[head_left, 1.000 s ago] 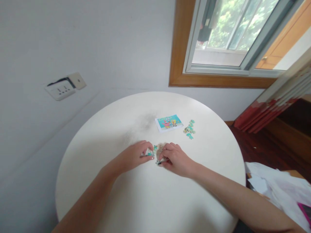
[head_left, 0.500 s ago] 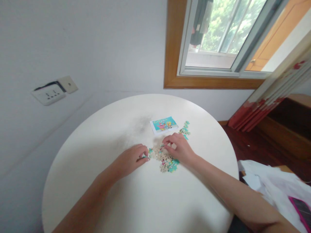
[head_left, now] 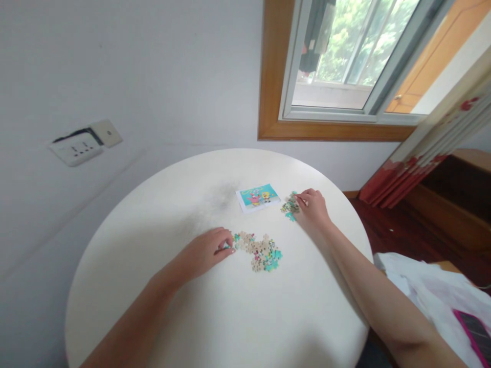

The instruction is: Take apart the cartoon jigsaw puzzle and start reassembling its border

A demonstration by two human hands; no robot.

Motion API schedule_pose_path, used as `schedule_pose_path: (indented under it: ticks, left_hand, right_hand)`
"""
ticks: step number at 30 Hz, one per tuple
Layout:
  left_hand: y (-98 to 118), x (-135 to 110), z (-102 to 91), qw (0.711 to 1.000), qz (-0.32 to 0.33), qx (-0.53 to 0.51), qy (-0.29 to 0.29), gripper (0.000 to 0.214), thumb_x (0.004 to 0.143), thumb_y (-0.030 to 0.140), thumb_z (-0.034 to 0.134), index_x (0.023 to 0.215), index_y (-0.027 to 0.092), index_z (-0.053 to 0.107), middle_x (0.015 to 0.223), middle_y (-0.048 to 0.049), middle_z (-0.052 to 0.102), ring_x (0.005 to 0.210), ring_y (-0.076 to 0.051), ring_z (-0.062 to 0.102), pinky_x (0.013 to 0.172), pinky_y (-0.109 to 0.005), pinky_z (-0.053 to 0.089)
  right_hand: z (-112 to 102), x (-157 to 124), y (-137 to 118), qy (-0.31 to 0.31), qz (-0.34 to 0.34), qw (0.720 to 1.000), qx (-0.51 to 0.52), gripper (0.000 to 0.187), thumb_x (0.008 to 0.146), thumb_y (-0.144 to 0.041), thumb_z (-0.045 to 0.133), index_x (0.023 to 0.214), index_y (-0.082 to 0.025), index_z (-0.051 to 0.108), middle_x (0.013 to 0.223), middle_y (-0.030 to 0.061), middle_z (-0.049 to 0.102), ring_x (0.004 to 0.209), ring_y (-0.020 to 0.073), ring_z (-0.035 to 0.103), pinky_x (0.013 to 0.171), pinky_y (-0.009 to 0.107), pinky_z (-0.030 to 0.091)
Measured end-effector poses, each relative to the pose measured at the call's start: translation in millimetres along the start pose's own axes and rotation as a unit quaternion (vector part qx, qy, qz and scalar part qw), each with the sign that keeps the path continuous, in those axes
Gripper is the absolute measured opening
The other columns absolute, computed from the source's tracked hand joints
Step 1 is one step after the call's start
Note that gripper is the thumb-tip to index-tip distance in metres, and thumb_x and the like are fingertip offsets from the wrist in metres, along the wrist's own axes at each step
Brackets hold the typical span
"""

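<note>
A loose pile of jigsaw puzzle pieces (head_left: 264, 251), tan, turquoise, pink and yellow, lies in the middle of the white round table (head_left: 238, 317). At its left edge rests my left hand (head_left: 210, 248), fingers curled closed around turquoise puzzle pieces (head_left: 227, 246). My right hand (head_left: 315, 205) is over the smaller heap of puzzle pieces (head_left: 290, 205) at the back right, thumb and fingertips pinched together at its edge. What those fingertips hold, if anything, is too small to make out. Between the two piles and farther back lies a cartoon picture card (head_left: 259, 198).
A white wall with a socket (head_left: 79, 148) borders the table on the left. Behind it is a wood-framed window (head_left: 333, 128). White plastic bags (head_left: 418, 291) and a pink-edged phone-like object (head_left: 475, 335) lie at the lower right, below a curtain (head_left: 406, 158).
My right hand has moved from the central pile to the smaller heap at the back right, uncovering the central pieces. My left hand has stayed nearly still.
</note>
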State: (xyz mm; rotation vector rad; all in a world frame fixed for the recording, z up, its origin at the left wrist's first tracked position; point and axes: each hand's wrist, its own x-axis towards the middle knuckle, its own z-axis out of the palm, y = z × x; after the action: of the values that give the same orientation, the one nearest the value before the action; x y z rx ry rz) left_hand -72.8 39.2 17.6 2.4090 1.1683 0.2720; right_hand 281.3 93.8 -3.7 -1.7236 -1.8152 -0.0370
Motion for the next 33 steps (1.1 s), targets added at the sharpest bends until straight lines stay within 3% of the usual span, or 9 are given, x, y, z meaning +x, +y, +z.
schedule_pose_path:
  ticks: [4, 7, 12, 18, 22, 25, 30, 33]
  left_hand:
    - [4, -1, -2.3, 1.000, -0.005, -0.003, -0.001, 0.014, 0.086, 0.030, 0.050, 0.091, 0.020, 0.058, 0.082, -0.0006, 0.054, 0.077, -0.017, 0.052, 0.069, -0.026, 0.037]
    - [7, -1, -4.7, 1.000, -0.015, -0.014, -0.005, 0.014, 0.084, 0.029, 0.052, 0.090, 0.019, 0.059, 0.081, -0.0002, 0.054, 0.075, -0.017, 0.052, 0.069, -0.027, 0.037]
    - [3, -1, -4.5, 0.998, -0.021, -0.054, -0.001, 0.014, 0.083, 0.029, 0.053, 0.087, 0.019, 0.061, 0.076, 0.0011, 0.054, 0.070, -0.015, 0.051, 0.065, -0.025, 0.037]
    - [-8, 2, 0.6, 0.996, -0.029, -0.090, 0.003, 0.019, 0.082, 0.033, 0.052, 0.086, 0.017, 0.063, 0.067, 0.0027, 0.052, 0.061, -0.013, 0.047, 0.058, -0.023, 0.035]
    - [-7, 3, -2.0, 0.996, -0.007, -0.084, 0.014, 0.023, 0.087, 0.033, 0.047, 0.084, 0.017, 0.063, 0.068, 0.0014, 0.056, 0.064, -0.014, 0.050, 0.061, -0.024, 0.037]
    - [-7, 4, -5.4, 0.996, -0.002, -0.080, 0.048, 0.029, 0.091, 0.036, 0.042, 0.085, 0.017, 0.062, 0.078, -0.0016, 0.062, 0.073, -0.016, 0.055, 0.068, -0.025, 0.041]
    - [-7, 4, -5.4, 0.995, -0.021, -0.076, 0.069, 0.029, 0.092, 0.038, 0.041, 0.091, 0.017, 0.062, 0.081, -0.0024, 0.063, 0.074, -0.017, 0.057, 0.068, -0.026, 0.041]
    - [-5, 4, -2.9, 0.995, -0.024, -0.082, 0.058, 0.027, 0.091, 0.038, 0.043, 0.090, 0.018, 0.062, 0.078, -0.0012, 0.061, 0.070, -0.015, 0.054, 0.063, -0.024, 0.039]
  right_hand:
    - [-6, -13, -31, 0.011, -0.056, 0.997, 0.055, 0.030, 0.093, -0.031, 0.046, 0.095, -0.019, 0.073, 0.092, 0.0103, 0.066, 0.087, 0.0222, 0.055, 0.081, 0.037, 0.040]
    - [-4, -34, -74, -0.062, -0.155, 0.979, 0.114, 0.027, 0.094, -0.029, 0.046, 0.098, -0.021, 0.072, 0.092, 0.0079, 0.067, 0.087, 0.0208, 0.054, 0.081, 0.036, 0.038]
    - [4, -63, -132, -0.196, -0.305, 0.927, 0.097, 0.024, 0.090, -0.030, 0.056, 0.109, -0.024, 0.069, 0.104, 0.0062, 0.065, 0.100, 0.0209, 0.049, 0.088, 0.038, 0.030]
    - [13, -60, -149, -0.229, -0.286, 0.929, 0.048, 0.018, 0.086, -0.034, 0.063, 0.100, -0.025, 0.071, 0.101, 0.0048, 0.063, 0.098, 0.0208, 0.046, 0.081, 0.034, 0.030]
    - [14, -55, -149, -0.202, -0.312, 0.928, 0.041, 0.018, 0.091, -0.030, 0.056, 0.089, -0.024, 0.073, 0.097, 0.0043, 0.065, 0.097, 0.0203, 0.047, 0.080, 0.036, 0.028]
    - [7, -45, -137, -0.163, -0.319, 0.932, 0.048, 0.016, 0.090, -0.029, 0.057, 0.090, -0.025, 0.073, 0.097, 0.0037, 0.067, 0.096, 0.0201, 0.048, 0.082, 0.037, 0.026]
    - [-15, -13, -78, -0.050, -0.210, 0.975, -0.054, 0.014, 0.088, -0.026, 0.059, 0.087, -0.025, 0.073, 0.092, 0.0039, 0.069, 0.094, 0.0228, 0.049, 0.081, 0.038, 0.025]
    - [-24, 1, -38, -0.011, -0.141, 0.981, -0.136, 0.019, 0.087, -0.020, 0.056, 0.080, -0.023, 0.073, 0.088, 0.0053, 0.069, 0.091, 0.0238, 0.048, 0.080, 0.039, 0.024]
